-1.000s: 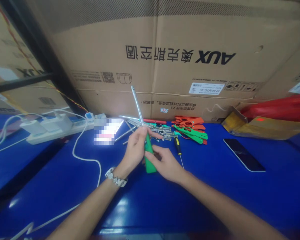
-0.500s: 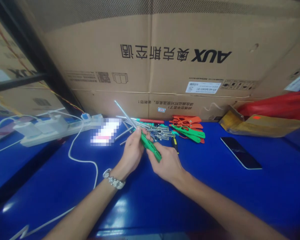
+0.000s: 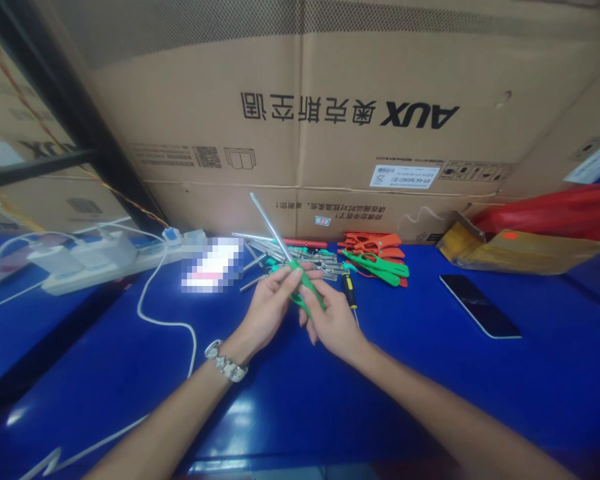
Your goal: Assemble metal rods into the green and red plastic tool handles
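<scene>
Between my two hands is a long-necked gas lighter (image 3: 307, 291) with a green handle and a thin silver tube that points up and to the left. My left hand (image 3: 273, 300) pinches it where the tube meets the handle, thumb on top. Wrapped round the rear of the green handle is my right hand (image 3: 333, 313); its fingers hide part of the grip. Just beyond my hands lies a pile of metal tubes and small silver parts (image 3: 325, 267). Green handle shells (image 3: 375, 268) and orange handle shells (image 3: 373, 243) are stacked to its right.
A small black-and-yellow screwdriver (image 3: 349, 290) lies near my right hand. A phone (image 3: 480, 307) and an open carton with red material (image 3: 510, 253) are on the right. At left are a white power strip (image 3: 100, 263), cables and a blurred bright screen (image 3: 213, 265). A large cardboard box (image 3: 300, 140) stands behind.
The lighter has turned about its length and tilted more upright, its tip shifting right. My left hand has moved slightly right, and both hands have changed their grip on the handle.
</scene>
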A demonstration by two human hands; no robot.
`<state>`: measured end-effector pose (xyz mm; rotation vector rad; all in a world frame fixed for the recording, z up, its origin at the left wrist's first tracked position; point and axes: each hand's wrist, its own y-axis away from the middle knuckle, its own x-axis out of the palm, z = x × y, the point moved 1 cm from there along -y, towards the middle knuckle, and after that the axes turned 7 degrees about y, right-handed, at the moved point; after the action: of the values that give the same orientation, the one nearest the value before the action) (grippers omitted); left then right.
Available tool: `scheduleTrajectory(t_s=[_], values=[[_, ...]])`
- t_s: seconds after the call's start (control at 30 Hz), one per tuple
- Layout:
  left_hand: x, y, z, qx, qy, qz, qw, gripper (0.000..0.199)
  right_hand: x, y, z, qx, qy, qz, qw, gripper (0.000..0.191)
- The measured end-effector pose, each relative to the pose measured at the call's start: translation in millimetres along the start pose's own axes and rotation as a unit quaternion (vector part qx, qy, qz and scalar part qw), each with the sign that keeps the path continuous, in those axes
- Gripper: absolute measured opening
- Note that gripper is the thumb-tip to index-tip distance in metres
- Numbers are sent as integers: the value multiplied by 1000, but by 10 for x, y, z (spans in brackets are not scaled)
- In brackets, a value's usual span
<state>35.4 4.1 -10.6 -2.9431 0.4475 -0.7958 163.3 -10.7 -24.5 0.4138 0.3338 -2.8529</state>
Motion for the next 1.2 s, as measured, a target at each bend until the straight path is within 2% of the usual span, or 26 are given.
scheduleTrajectory(t_s=[0.17, 0.27, 0.4, 0.5, 0.6, 0.67, 0.77, 0.87, 0.97, 1.03, 1.1, 1.2], values=[[-11, 27, 22, 29, -58, -41, 997, 41, 100, -4, -64, 18, -108, 8, 994, 45], [7, 39, 16, 11, -44, -52, 998, 42, 149, -4, -73, 18, -139, 9, 990, 46], [70, 59, 33, -33, -32, -54, 997, 45, 214, 5, -71, 20, -160, 16, 987, 49], [122, 75, 44, -52, -70, -51, 995, 47, 243, 4, -76, 23, -163, 9, 986, 49], [134, 71, -11, -14, -139, -58, 989, 45, 205, -18, -64, 10, -126, 9, 992, 45], [119, 57, -91, 52, -196, -49, 978, 40, 135, -33, -27, -23, -62, 14, 998, 39], [93, 43, -214, 138, -293, -30, 946, 36, 10, -29, 68, -93, 56, 19, 994, 27], [96, 48, -283, 156, -373, -24, 914, 30, -83, 6, 163, -151, 144, 7, 978, 11], [105, 63, -317, 152, -392, -13, 907, 25, -156, 24, 207, -141, 195, 16, 970, 11], [85, 70, -338, 151, -399, -2, 904, 24, -210, 12, 202, -99, 190, 23, 977, 25], [44, 73, -352, 152, -427, 10, 891, 22, -254, -15, 185, -72, 129, 4, 989, 34], [-12, 74, -333, 150, -496, 55, 853, 16, -250, -64, 159, -84, 6, -52, 995, 27]])
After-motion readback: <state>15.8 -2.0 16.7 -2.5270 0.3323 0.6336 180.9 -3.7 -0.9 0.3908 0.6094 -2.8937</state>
